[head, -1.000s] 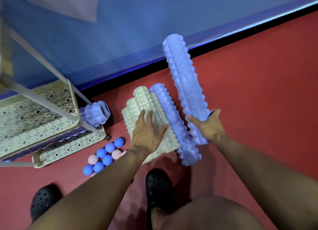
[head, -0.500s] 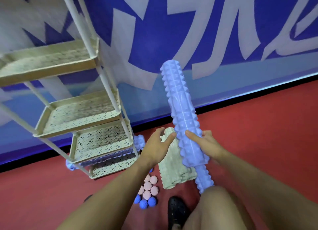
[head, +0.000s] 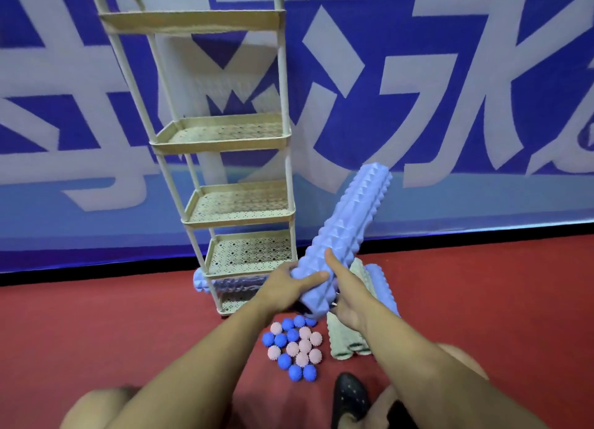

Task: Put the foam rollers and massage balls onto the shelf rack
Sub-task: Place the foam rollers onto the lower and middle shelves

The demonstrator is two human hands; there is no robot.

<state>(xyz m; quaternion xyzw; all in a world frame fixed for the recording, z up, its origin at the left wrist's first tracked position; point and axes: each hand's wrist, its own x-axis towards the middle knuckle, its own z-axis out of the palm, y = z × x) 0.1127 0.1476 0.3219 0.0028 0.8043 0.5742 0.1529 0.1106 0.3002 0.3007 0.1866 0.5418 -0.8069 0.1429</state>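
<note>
Slanting toward the upper right, a knobbly blue foam roller [head: 345, 235] is gripped at its lower end by the left hand [head: 284, 287] and right hand [head: 348, 295], right of the perforated cream rack [head: 238, 145].

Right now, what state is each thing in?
Held blue roller: lifted, tilted, gripped near its lower end.
Left hand: on the roller.
Right hand: on the roller.
Shelf rack: upright, upper tiers bare.
Massage balls: clustered on floor.
Cream rollers: lying on floor.
</note>
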